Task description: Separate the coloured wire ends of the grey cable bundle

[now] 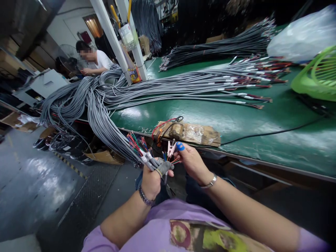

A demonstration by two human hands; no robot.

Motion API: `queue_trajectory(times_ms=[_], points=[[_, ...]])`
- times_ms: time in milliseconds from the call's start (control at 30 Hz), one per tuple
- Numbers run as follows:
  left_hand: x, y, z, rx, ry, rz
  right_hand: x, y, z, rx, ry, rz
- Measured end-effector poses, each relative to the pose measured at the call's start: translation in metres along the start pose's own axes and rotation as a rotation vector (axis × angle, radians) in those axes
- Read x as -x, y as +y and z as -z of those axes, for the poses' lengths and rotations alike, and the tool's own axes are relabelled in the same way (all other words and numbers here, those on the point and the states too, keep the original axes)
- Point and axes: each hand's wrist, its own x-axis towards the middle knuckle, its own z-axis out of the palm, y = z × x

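Several cables (150,163) sit in our left hand (156,171), its fingers curled around them, on the near side of the board (207,134), long axis slanting up toward the board's left. Our right hand (193,162), farther from them, brings its fingertips nearly together beside a pink clip (171,149) at the board's near edge; whether it grips, we cannot tell.

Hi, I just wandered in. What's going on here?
A person in a purple shirt is handling wires at a green bench. The left hand has its fingers closed around grey cables with coloured wire ends showing. The right hand is beside them at a pale pink clip; whether it grips the clip is hard to tell. More grey cables lie along the bench, beyond a wooden block, and someone in white sits farther back.
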Motion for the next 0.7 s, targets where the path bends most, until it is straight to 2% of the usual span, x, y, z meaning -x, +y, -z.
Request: queue_trajectory(times_ms=[67,200,467,700], points=[[-0.001,-0.001,-0.001,0.025,0.001,0.003,0.000,0.003,-0.001,-0.044,-0.046,-0.030],[-0.002,-0.003,-0.002,0.039,-0.009,-0.012,-0.004,0.006,-0.007,-0.301,-0.179,-0.177],[-0.005,-0.014,0.003,0.004,0.007,0.011,-0.006,0.007,-0.010,-0.443,-0.121,-0.244],[0.001,-0.006,0.003,-0.012,0.021,0.010,-0.004,0.002,-0.009,-0.443,-0.091,-0.258]])
